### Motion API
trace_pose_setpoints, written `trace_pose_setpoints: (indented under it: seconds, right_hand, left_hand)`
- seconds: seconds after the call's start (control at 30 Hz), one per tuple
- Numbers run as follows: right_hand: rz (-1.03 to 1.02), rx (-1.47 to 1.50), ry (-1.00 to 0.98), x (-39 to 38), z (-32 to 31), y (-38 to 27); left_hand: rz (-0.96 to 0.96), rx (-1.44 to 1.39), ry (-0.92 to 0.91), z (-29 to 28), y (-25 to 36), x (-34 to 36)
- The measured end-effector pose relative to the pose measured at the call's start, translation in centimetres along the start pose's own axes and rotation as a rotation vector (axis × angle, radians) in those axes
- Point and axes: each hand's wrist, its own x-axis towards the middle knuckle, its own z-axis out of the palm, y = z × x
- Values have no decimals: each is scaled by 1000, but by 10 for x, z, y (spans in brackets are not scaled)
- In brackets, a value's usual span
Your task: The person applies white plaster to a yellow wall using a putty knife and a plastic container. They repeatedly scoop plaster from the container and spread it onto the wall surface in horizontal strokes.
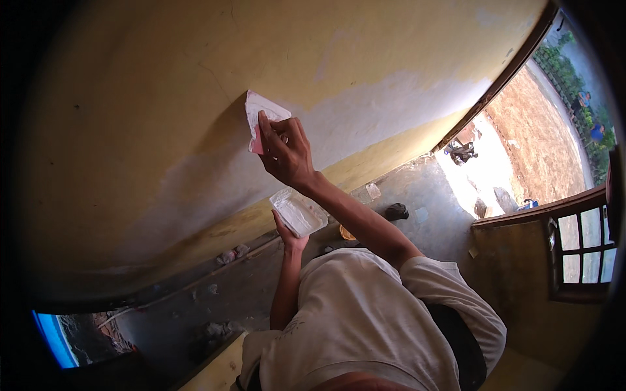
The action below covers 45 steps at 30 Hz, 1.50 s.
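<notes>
In my right hand (290, 155), raised against the yellow wall (163, 85), a flat pink putty spreader (257, 140) is pinched between fingers and thumb. White paste coats much of its face, and its edge is at the wall surface. Lower down, my left hand (291, 238) grips a shallow clear plastic tub (321, 226) by its side. White putty (295, 210) lines the inside of the tub. A broad whitish patch (385, 104) runs across the wall to the right of the spreader, and another pale area lies below it.
Scraps lie on the grey floor, with a black bag (396, 211) and part of an orange round thing (346, 232) near me. Clumps (226, 257) sit along the wall's foot. At right are a bright doorway, a barred window (589, 244) and two people outside.
</notes>
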Motion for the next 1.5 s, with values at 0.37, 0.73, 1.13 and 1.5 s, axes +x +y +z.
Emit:
trace_pose_setpoints:
  seconds: [0.37,0.73,1.13,1.5]
  right_hand:
    - [893,307,-315,-67,-162,36]
    - [688,-67,-749,-89,-158,31]
    - [835,20,-718,-62,-216,84]
    - [915,15,-736,-50,-264,123]
  left_hand:
    - [43,147,-53,57,1,-14]
    - [-133,139,-141,105,-58,0]
    - [-91,73,-54,156,-123,8]
    - [-53,211,-20,192,-157,15]
